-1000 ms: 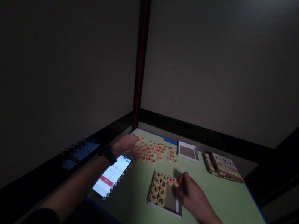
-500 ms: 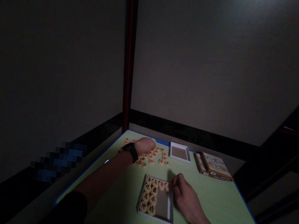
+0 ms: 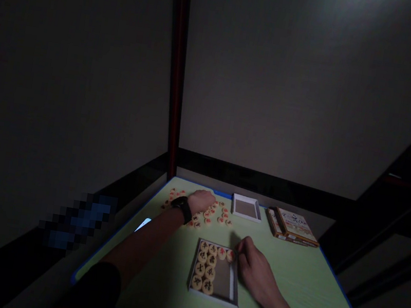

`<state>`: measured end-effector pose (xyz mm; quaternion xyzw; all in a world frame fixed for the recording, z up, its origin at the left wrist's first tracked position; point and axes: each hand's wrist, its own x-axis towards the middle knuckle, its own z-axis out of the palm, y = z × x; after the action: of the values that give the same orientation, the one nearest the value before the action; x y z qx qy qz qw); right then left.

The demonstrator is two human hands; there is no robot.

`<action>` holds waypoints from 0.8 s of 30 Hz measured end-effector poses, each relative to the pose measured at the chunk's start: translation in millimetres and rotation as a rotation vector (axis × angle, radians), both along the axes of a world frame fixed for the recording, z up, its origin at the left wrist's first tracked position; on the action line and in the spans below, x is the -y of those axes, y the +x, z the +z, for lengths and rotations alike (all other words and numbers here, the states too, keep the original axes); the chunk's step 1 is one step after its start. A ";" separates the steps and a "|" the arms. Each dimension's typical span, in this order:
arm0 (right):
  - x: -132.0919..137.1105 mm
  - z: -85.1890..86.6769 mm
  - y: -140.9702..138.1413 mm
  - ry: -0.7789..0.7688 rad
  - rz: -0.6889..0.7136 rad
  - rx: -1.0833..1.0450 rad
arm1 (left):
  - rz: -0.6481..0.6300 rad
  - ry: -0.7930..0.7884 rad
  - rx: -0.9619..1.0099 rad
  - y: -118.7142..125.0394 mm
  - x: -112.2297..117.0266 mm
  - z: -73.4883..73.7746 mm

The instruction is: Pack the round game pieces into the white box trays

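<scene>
Discs [image 3: 209, 272], pale and round, lie face up in a tray [image 3: 223, 276] near the close side of the table [image 3: 309, 290]. Two columns of four, all marked in black, fill its nine o'clock side; two more, marked in red, carry the far row on toward the one o'clock corner. Toward five o'clock its floor shows.

At the tray's two o'clock edge, the right hand [image 3: 255, 268] sits with fingers curled beside the last red disc [image 3: 229, 255]; whether it grips anything I cannot tell.

At eleven o'clock from the tray, loose discs [image 3: 207, 221] are spread, red and black. Over them reaches the left hand [image 3: 201, 201], a watch [image 3: 179, 202] on its wrist; its fingertips are hidden, so its grip cannot be told.

A second tray [image 3: 246, 209] stands at one o'clock, near the table's far edge, and overlapping boxes [image 3: 297, 226] lie at two. At ten o'clock a lit phone [image 3: 142, 225] shows partly past the left forearm. Beyond everything, at twelve, rises a dim wall [image 3: 279, 82].
</scene>
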<state>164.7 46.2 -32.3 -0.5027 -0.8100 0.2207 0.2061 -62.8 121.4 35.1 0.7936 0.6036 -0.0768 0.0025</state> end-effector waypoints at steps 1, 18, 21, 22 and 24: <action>0.0 -0.3 0.2 -0.001 0.000 -0.005 | -0.003 0.010 0.006 -0.6 1.9 1.8; -7.2 1.4 -0.8 0.217 -0.159 -0.212 | 0.118 0.335 0.474 43.2 102.4 -12.4; -11.4 4.2 -4.0 0.247 -0.191 -0.263 | 0.160 0.404 0.505 47.4 101.8 -28.2; -14.2 5.5 -5.3 0.258 -0.197 -0.273 | 0.161 0.435 0.524 47.2 100.2 -32.2; -23.2 8.7 -8.7 0.283 -0.176 -0.284 | 0.140 0.532 0.595 45.8 96.6 -38.3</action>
<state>156.0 69.4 -23.7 -0.5013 -0.7488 0.1545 0.4051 -17.0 24.8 -3.2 0.7109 0.6281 0.3155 -0.0233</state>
